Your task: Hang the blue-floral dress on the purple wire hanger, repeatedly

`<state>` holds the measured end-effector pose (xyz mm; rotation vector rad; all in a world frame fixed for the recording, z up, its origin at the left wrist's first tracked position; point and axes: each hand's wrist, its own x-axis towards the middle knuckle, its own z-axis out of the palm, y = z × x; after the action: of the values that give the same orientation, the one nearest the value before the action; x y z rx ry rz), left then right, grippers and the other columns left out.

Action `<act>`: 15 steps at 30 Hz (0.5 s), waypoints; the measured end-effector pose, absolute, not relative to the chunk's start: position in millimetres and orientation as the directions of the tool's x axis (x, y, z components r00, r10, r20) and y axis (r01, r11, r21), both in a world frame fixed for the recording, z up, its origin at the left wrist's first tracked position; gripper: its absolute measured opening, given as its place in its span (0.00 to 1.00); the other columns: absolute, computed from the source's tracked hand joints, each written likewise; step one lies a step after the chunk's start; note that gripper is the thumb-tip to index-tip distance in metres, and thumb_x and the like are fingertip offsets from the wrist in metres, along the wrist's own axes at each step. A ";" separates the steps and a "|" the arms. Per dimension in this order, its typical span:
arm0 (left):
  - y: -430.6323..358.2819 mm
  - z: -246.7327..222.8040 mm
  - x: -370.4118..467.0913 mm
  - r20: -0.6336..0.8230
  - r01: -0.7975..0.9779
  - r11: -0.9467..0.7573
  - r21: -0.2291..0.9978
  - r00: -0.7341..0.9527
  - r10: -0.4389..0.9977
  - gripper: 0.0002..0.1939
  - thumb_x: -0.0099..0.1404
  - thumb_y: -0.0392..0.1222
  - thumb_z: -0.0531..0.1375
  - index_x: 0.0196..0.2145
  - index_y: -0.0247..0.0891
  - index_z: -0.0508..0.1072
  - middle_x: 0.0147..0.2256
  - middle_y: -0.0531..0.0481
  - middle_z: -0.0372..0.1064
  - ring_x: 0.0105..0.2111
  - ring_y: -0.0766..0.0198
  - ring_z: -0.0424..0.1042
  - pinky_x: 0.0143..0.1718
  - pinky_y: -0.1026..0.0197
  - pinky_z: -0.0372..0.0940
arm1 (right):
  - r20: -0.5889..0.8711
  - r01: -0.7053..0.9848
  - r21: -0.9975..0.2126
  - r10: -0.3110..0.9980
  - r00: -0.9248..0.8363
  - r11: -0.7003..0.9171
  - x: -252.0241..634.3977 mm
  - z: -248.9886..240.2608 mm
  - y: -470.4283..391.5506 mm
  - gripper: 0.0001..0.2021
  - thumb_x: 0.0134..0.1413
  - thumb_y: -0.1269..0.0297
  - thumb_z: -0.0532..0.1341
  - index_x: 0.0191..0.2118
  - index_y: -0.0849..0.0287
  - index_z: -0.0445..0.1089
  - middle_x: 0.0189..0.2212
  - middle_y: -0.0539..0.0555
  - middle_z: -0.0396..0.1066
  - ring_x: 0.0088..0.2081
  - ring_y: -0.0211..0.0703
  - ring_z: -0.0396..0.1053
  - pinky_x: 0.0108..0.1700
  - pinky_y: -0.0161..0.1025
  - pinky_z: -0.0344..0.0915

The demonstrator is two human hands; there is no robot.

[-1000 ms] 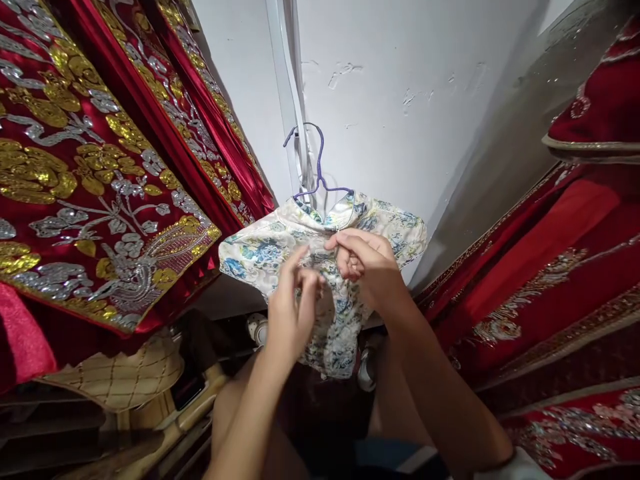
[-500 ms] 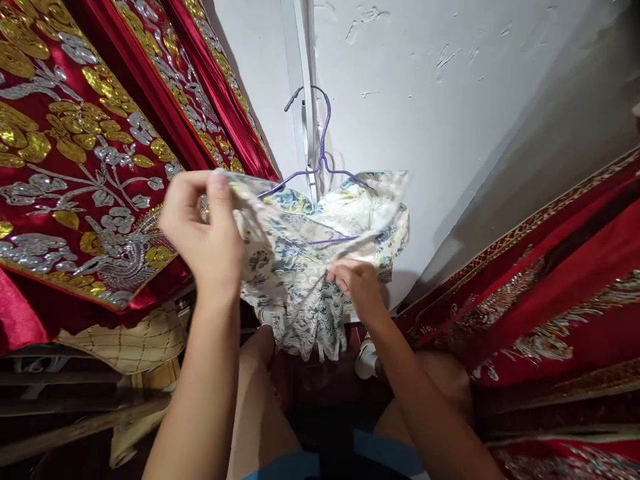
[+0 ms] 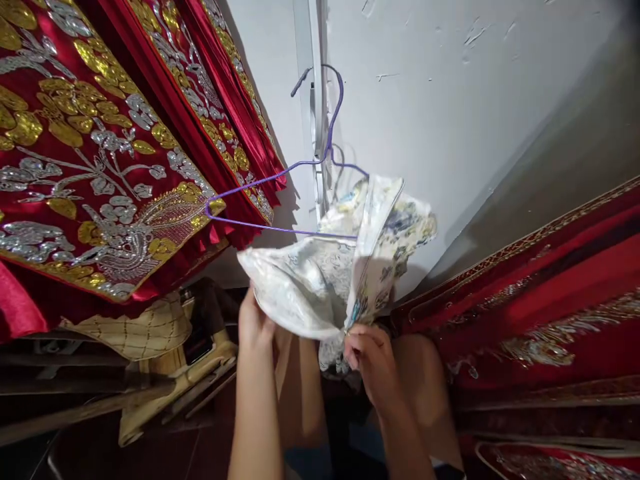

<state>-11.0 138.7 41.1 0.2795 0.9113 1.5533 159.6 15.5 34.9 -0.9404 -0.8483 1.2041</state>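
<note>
Our left hand (image 3: 253, 320) and right hand (image 3: 371, 353) both pinch the floral dress (image 3: 320, 280), half off its wire hanger (image 3: 280, 200). Light, limp, slippery satin; we'd grip hems.

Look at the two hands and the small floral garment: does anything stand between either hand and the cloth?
Nothing visible does. The left hand and right hand both already grip the floral garment, whose right shoulder hangs on the purple hanger.
</note>
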 end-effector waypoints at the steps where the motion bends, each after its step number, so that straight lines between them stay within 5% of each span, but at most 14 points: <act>1: 127.0 31.6 -4.8 -0.341 -0.722 0.092 0.686 -0.207 0.917 0.07 0.64 0.40 0.63 0.35 0.33 0.77 0.30 0.47 0.77 0.33 0.61 0.77 0.36 0.63 0.71 | 0.017 -0.367 -0.927 0.986 0.166 0.078 159.2 31.4 11.0 0.15 0.51 0.61 0.60 0.16 0.59 0.69 0.11 0.46 0.57 0.17 0.33 0.52 0.23 0.35 0.48; 6: 80.3 27.1 23.7 -0.267 -0.721 0.060 0.690 -0.177 0.947 0.14 0.55 0.46 0.72 0.34 0.38 0.74 0.31 0.54 0.74 0.30 0.66 0.73 0.35 0.66 0.67 | -0.099 -0.250 -0.966 0.986 0.133 -0.063 167.9 30.9 -6.9 0.13 0.47 0.63 0.58 0.17 0.59 0.69 0.12 0.46 0.57 0.18 0.34 0.53 0.24 0.35 0.48; 10: 57.4 55.9 44.4 -0.062 -0.755 0.069 0.652 0.038 0.997 0.16 0.58 0.49 0.71 0.32 0.39 0.70 0.29 0.54 0.68 0.27 0.68 0.68 0.29 0.67 0.63 | -0.158 -0.144 -0.980 0.977 0.145 -0.137 180.1 37.0 -11.8 0.12 0.47 0.63 0.58 0.16 0.58 0.64 0.14 0.47 0.57 0.20 0.35 0.54 0.25 0.35 0.49; 15: 26.6 76.4 64.5 0.233 -0.659 -0.016 0.752 0.243 0.942 0.14 0.68 0.51 0.63 0.31 0.38 0.71 0.37 0.49 0.69 0.36 0.63 0.71 0.37 0.63 0.65 | 0.003 0.011 -1.000 0.917 0.398 -0.001 187.3 38.4 -13.9 0.18 0.55 0.54 0.60 0.19 0.56 0.62 0.18 0.48 0.59 0.24 0.39 0.58 0.28 0.37 0.56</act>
<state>64.5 26.6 76.4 0.8993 0.3962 1.3239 187.3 -13.9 38.4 -1.3830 -0.9108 0.8967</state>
